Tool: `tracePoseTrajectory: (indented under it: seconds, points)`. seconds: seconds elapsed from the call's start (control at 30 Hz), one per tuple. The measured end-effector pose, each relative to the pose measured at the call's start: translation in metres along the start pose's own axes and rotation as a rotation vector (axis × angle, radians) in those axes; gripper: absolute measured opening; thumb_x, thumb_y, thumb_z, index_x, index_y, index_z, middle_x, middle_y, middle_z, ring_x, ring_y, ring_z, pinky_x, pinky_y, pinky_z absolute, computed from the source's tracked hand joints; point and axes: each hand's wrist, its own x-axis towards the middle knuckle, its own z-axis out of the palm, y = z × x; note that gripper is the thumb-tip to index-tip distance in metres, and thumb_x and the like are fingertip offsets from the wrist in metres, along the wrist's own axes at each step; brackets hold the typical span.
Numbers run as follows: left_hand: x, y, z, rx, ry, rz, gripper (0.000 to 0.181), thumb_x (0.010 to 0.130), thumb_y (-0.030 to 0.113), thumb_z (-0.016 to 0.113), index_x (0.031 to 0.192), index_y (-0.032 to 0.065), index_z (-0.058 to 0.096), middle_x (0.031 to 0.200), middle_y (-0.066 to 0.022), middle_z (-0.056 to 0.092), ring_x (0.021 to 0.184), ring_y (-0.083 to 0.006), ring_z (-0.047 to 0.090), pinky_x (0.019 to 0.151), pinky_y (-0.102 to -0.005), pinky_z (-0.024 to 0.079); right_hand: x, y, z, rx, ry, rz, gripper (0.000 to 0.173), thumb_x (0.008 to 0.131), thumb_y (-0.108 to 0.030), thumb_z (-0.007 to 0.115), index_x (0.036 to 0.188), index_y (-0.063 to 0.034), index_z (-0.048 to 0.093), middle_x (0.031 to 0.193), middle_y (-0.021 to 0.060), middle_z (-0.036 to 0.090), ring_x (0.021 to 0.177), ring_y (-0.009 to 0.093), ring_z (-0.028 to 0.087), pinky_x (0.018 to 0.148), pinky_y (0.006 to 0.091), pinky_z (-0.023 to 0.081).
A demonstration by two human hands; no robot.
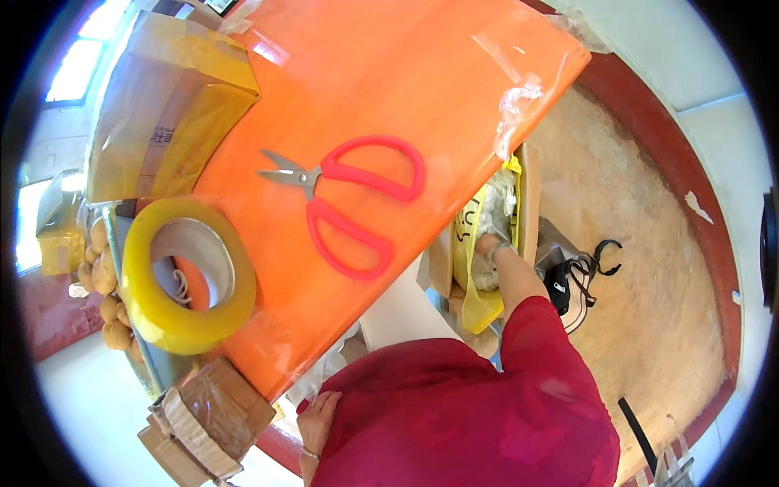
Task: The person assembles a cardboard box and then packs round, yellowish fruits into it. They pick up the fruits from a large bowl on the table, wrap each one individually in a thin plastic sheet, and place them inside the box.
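Note:
My right hand (487,245) reaches into a box lined with a yellow plastic bag (482,304), among clear plastic material (500,198); its fingers are partly hidden there, and whether they grip anything does not show. My left hand (317,420) hangs low beside my red top, near the table's edge, its fingertips partly out of sight. Scissors with red handles (371,182) lie on the orange table (377,73), blades a little apart. Left of them is a large roll of yellowish packing tape (188,338) at the table's side.
A taped cardboard box (176,103) stands at the upper left, with potatoes (104,271) below it. Another cardboard box (219,408) is at the lower left. Crumpled clear tape (517,103) clings to the table's edge. Bags and a striped item (578,298) lie on the floor at the right.

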Motion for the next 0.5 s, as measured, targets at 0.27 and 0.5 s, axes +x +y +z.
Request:
tracePoseTrajectory:
  seconds: [0.27, 0.5]
  points:
    - [0.005, 0.003, 0.002, -0.033, 0.087, -0.008, 0.023, 0.074, 0.009, 0.07, 0.097, 0.0099, 0.065, 0.094, -0.0079, 0.067, 0.081, -0.0265, 0.066, 0.067, -0.0342, 0.053, -0.093, -0.004, -0.114, 0.555, 0.213, 0.458, 0.022, 0.076, -0.012, 0.052, 0.083, -0.0011, 0.07, 0.09, 0.0207, 0.067, 0.086, 0.035, 0.065, 0.076, 0.0417, 0.052]
    - [0.002, 0.002, -0.002, -0.06, 0.111, -0.03, 0.022, 0.075, 0.006, 0.068, 0.097, 0.0075, 0.065, 0.092, -0.0101, 0.066, 0.08, -0.0292, 0.065, 0.068, -0.0359, 0.053, -0.097, 0.024, -0.154, 0.733, 0.693, 0.634, 0.023, 0.073, -0.008, 0.052, 0.087, 0.0009, 0.069, 0.094, 0.0271, 0.064, 0.088, 0.038, 0.064, 0.076, 0.044, 0.051]
